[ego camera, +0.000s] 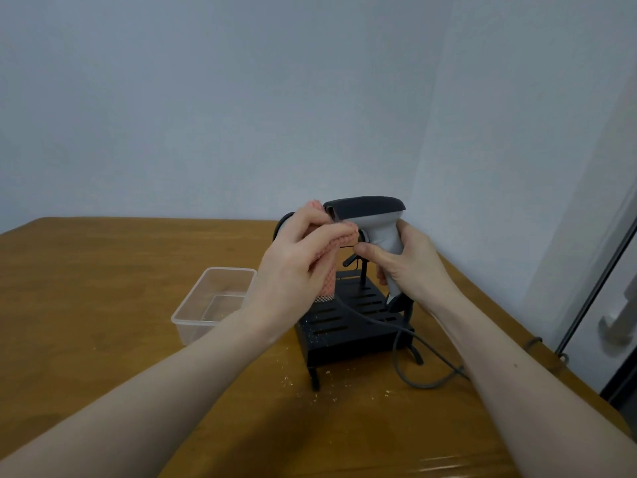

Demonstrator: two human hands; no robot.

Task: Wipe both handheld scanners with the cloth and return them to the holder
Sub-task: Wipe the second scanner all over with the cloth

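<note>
Risk of snagging grey cable (400, 353) below right hand (410, 267), clenched round grey-and-white plastic scanner (370, 215); left hand (293, 267) pinched pink waffle cloth (327, 267).

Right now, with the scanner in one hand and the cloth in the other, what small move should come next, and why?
Probably rub the cloth along the scanner head toward its back. The left hand pinches the cloth against the front end only, the right hand grips the handle, and the dark top looks untouched.
</note>
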